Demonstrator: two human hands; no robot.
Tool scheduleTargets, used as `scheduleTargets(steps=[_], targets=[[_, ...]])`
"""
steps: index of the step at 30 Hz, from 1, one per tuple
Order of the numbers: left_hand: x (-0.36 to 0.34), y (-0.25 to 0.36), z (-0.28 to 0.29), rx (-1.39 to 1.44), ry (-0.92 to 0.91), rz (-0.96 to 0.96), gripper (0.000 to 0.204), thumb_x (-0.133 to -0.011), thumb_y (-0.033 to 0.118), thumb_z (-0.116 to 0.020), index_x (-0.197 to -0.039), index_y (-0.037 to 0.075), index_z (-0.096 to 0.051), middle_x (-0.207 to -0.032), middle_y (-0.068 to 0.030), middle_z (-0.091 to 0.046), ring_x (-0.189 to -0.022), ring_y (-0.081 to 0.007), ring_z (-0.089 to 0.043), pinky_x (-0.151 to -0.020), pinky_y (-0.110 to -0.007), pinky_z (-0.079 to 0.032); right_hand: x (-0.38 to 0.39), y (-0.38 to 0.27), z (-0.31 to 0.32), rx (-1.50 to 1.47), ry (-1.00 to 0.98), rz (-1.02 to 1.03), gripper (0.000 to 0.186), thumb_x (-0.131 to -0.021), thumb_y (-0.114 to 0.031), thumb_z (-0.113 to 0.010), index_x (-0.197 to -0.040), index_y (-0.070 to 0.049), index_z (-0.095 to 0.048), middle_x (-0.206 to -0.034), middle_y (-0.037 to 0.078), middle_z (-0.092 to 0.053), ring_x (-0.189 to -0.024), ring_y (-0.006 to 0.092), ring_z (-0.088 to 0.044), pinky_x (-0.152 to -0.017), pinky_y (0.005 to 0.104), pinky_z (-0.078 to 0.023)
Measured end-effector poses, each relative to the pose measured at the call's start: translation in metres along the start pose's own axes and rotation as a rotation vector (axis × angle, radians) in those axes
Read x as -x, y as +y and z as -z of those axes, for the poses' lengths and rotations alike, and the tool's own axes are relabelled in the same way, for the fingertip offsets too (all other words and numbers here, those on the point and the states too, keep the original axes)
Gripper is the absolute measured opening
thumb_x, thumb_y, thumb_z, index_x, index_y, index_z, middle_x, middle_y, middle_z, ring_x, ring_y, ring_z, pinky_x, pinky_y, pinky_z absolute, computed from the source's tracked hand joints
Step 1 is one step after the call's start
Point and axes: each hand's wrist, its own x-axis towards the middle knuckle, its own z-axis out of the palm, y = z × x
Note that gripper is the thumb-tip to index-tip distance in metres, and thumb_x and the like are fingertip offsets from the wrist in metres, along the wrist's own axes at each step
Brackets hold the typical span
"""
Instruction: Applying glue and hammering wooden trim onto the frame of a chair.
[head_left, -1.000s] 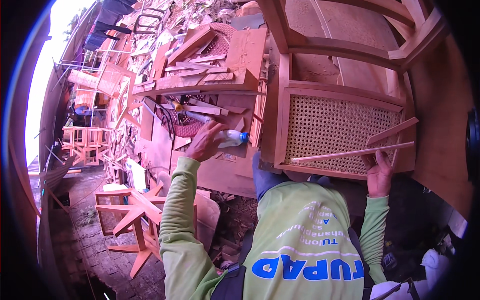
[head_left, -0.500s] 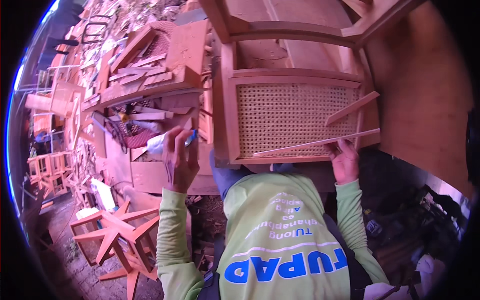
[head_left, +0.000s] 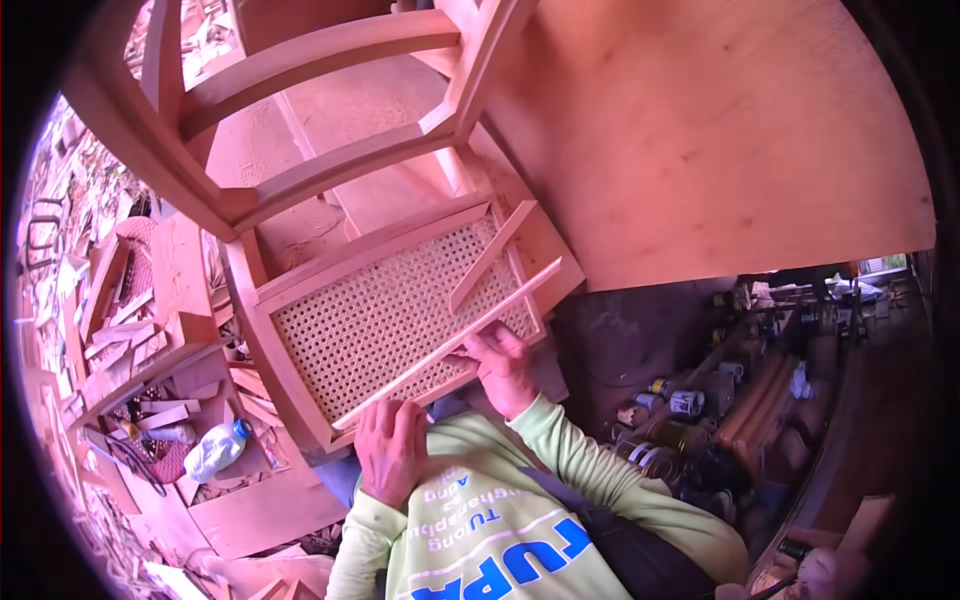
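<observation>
Left hand off bottle, now curled by woven seat's near edge; hold, I can't tell. Right hand pinches thin strip over seat. Looks like two-hand work now.

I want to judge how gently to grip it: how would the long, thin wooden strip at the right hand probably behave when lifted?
The wooden strip is probably light, being so slender. It looks fairly stiff, running straight beyond the right hand without visible sag, though its thinness suggests it could snap if bent hard.
</observation>
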Motion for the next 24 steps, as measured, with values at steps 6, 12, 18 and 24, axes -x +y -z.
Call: scheduleTargets(steps=[6,12,18,24], targets=[[-0.030,-0.009,-0.020,-0.193,-0.014,-0.045,0.025,-0.089,0.009,-0.069,-0.113,0.006,-0.062,-0.102,-0.0119,-0.059,-0.093,-0.0313,-0.061,-0.078,-0.044,-0.050,-0.004,0.000,-0.006,0.055,0.200,-0.051,0.011,-0.098,-0.010,-0.068,-0.106,-0.004,-0.062,-0.101,0.010,-0.070,-0.094,0.0243,-0.073,-0.086,0.0466,-0.064],[-0.030,-0.022,-0.025,-0.279,-0.109,-0.028,0.019,-0.092,0.010,-0.063,-0.111,0.006,-0.062,-0.102,-0.0110,-0.058,-0.094,-0.0291,-0.062,-0.079,-0.043,-0.051,-0.004,0.008,-0.004,0.009,0.238,-0.070,0.011,-0.098,-0.012,-0.068,-0.103,-0.004,-0.063,-0.095,0.010,-0.070,-0.088,0.0244,-0.073,-0.080,0.0433,-0.065],[-0.046,-0.025,-0.034,-0.326,-0.173,-0.147,0.026,-0.090,0.017,-0.060,-0.114,0.008,-0.060,-0.100,-0.0102,-0.056,-0.097,-0.0265,-0.061,-0.085,-0.041,-0.050,-0.013,0.011,0.020,-0.073,0.289,-0.182,0.007,-0.096,-0.010,-0.066,-0.100,-0.003,-0.067,-0.093,0.012,-0.072,-0.087,0.0261,-0.072,-0.083,0.0452,-0.064],[-0.062,-0.026,-0.034,-0.377,-0.241,-0.201,0.028,-0.088,0.016,-0.061,-0.114,0.006,-0.063,-0.102,-0.0092,-0.057,-0.096,-0.0248,-0.060,-0.083,-0.040,-0.049,-0.022,0.007,0.021,-0.139,0.282,-0.248,0.009,-0.096,-0.011,-0.067,-0.097,-0.002,-0.066,-0.090,0.011,-0.069,-0.086,0.0255,-0.069,-0.088,0.0503,-0.063]])
